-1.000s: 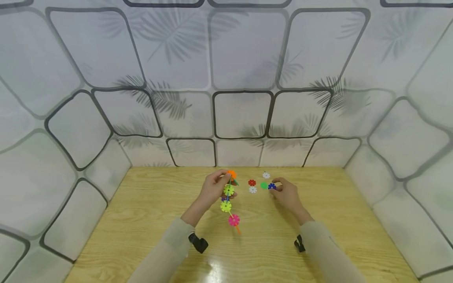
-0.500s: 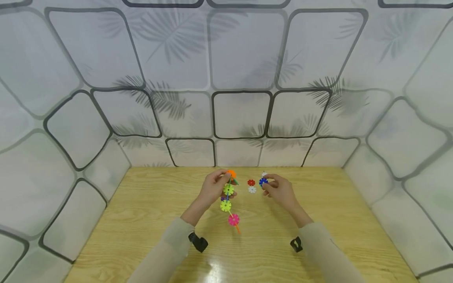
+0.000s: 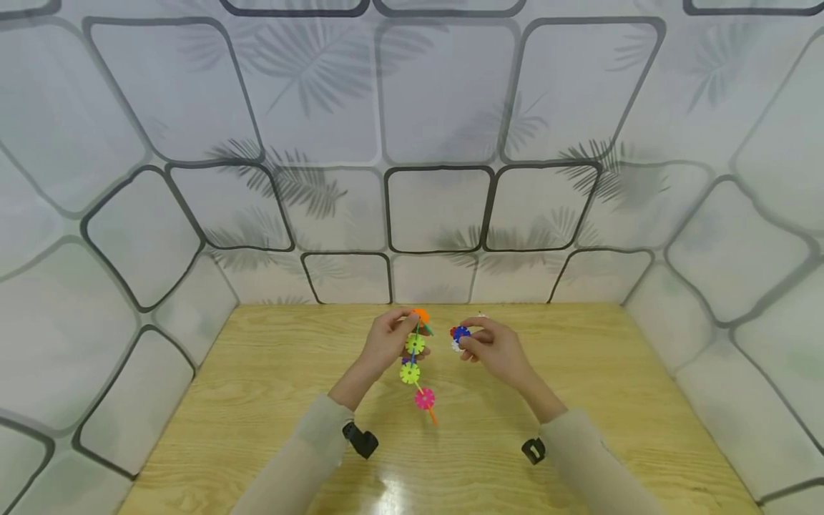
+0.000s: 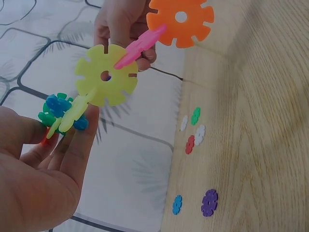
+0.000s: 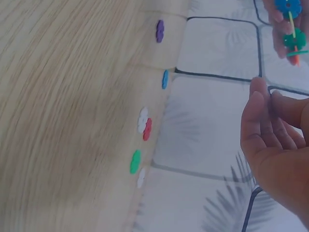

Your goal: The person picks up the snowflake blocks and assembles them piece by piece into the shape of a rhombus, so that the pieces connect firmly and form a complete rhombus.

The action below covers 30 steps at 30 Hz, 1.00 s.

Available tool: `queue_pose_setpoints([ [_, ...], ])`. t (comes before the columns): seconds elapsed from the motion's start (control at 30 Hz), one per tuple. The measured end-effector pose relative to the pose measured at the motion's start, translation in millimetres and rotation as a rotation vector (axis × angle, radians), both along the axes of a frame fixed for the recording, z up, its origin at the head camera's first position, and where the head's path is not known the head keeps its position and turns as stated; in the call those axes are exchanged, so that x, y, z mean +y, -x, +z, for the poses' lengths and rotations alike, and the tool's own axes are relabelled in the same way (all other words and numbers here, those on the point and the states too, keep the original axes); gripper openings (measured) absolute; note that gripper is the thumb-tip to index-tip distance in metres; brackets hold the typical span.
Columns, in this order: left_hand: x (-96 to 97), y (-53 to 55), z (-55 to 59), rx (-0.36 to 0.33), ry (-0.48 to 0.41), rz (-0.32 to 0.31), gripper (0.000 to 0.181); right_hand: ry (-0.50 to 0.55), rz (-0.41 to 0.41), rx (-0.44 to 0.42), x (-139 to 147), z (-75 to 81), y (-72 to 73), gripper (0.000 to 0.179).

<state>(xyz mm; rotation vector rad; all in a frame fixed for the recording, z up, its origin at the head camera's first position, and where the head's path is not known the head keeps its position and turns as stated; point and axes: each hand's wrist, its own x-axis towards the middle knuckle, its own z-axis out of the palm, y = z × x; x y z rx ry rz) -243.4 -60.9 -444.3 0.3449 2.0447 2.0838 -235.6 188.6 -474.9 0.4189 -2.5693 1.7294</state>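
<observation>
My left hand pinches a chain of notched interlocking plastic discs, of which a yellow disc and a pink disc hang below the fingers. An orange disc shows at the fingertips. Seen from the left wrist, the chain's yellow disc and orange disc stretch out from the hand, with blue and green discs near the fingers. To the right, my right hand pinches a blue disc between thumb and fingers; in the right wrist view the fingers hide it.
Loose discs lie on the wooden table: purple, light blue, red, green and two white ones, one of them beside the red. Patterned cloth walls enclose the table's back and sides.
My right hand has moved left with the blue disc, away from the green disc and towards the chain. The left hand and chain have stayed nearly still.
</observation>
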Motion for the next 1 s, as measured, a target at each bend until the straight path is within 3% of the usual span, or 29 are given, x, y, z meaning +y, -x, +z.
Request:
queue_pose_setpoints([
  [0.63, 2.3, -2.8, 0.8, -0.006, 0.013, 0.052, 0.035, 0.053, 0.121, 0.014, -21, 18.9, -16.6, 0.034],
  [1.0, 2.4, -2.1, -1.1, 0.0, -0.001, 0.047, 0.032, 0.038, 0.163, 0.041, -23, 18.9, -19.1, 0.033],
])
